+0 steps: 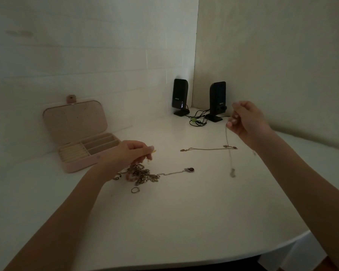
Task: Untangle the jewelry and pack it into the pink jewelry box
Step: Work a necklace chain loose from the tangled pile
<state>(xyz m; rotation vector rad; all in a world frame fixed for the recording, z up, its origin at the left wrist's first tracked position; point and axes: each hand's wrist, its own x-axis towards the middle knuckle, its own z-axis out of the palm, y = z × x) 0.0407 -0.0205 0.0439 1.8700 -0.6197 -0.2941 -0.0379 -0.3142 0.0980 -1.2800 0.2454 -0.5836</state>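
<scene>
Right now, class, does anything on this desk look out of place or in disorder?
Yes: a knotted heap of chains lies beneath the left hand, a ring loose beside it. The pink jewelry box stands open.

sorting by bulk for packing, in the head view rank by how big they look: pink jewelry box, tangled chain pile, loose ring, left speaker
1. pink jewelry box
2. left speaker, though it stands farther back, so its true size is unsure
3. tangled chain pile
4. loose ring
</scene>
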